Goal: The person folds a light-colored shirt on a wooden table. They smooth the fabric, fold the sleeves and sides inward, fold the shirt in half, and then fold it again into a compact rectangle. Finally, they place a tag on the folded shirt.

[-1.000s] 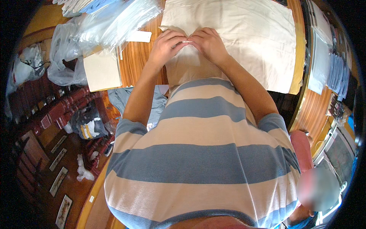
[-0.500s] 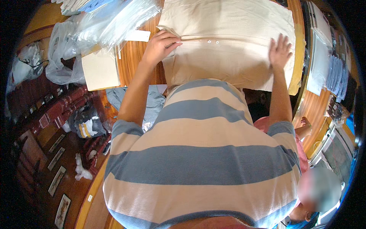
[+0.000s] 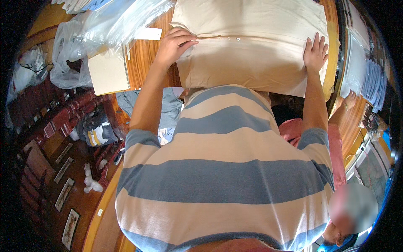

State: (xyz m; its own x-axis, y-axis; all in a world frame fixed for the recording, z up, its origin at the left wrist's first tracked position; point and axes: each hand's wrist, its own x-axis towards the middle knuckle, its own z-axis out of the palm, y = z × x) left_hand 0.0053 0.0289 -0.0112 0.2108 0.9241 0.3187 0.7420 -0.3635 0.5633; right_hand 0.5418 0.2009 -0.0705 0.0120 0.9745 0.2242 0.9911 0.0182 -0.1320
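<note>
A beige buttoned shirt (image 3: 252, 65) lies spread on the wooden table in front of me, its button strip running left to right with small white buttons (image 3: 238, 39) along it. At the left end of that strip, my left hand (image 3: 173, 45) is closed in a pinch on the shirt's edge. My right hand (image 3: 315, 53) rests flat with fingers apart on the cloth close to its right side.
Clear plastic bags (image 3: 117, 29), a white tag (image 3: 147, 33) and a flat beige folded piece (image 3: 108, 71) lie to the left. Past the yellow strip (image 3: 330, 80), folded blue garments (image 3: 373, 80) are stacked. A co-worker's arm (image 3: 339, 113) reaches in at the right.
My right hand has shifted right and settled on the cloth. Another button now shows by my left hand, which keeps its pinch. The co-worker's arm has stretched farther forward.
</note>
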